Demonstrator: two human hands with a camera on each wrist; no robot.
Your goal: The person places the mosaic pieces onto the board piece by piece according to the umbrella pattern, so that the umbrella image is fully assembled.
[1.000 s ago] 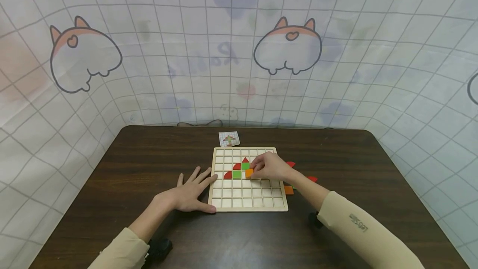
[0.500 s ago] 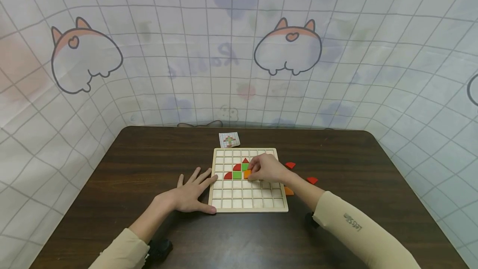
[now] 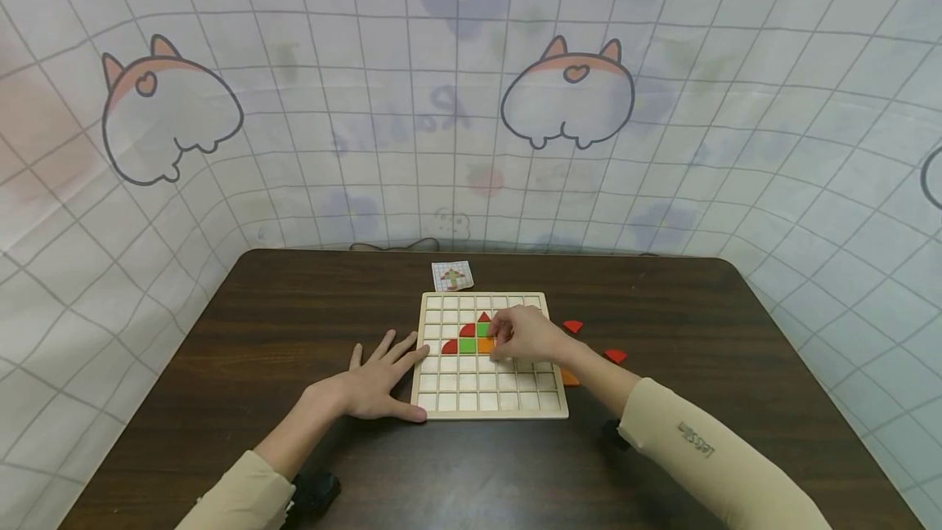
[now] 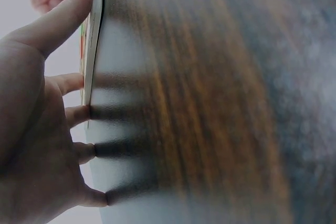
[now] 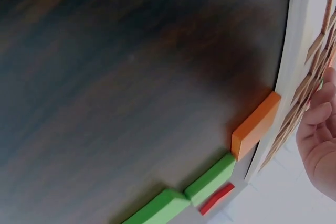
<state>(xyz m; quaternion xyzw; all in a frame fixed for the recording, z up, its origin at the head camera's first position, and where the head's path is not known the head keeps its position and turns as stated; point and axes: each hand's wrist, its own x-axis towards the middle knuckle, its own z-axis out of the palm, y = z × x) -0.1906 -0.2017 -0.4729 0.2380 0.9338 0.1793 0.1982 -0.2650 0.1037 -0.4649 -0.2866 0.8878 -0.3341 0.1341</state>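
A pale wooden grid board [image 3: 467, 403] lies on the dark table, with red, green and orange pieces in its cells. My right hand [image 3: 530, 334] pinches the right edge of an orange square block [image 3: 485, 346], which sits in a cell beside a green square [image 3: 467, 345]. Above them are another green square [image 3: 482, 330], a red triangle [image 3: 483, 317] and a red quarter-circle [image 3: 468, 330]; a second red quarter-circle [image 3: 450, 347] lies at the left. With fingers spread, my left hand [image 3: 375, 383] rests on the table, its thumb and a fingertip touching the board's left edge.
A small pattern card [image 3: 452, 276] lies behind the board. Right of it are loose red pieces [image 3: 615, 356], an orange block [image 3: 570, 378] and, in the right wrist view, green blocks [image 5: 210, 179]. A patterned cloth [image 3: 471, 105] hangs behind the table.
My right hand has brought the orange square slightly left and down, from a tilt above the cells to flat beside the green square. My left hand has stayed in place.
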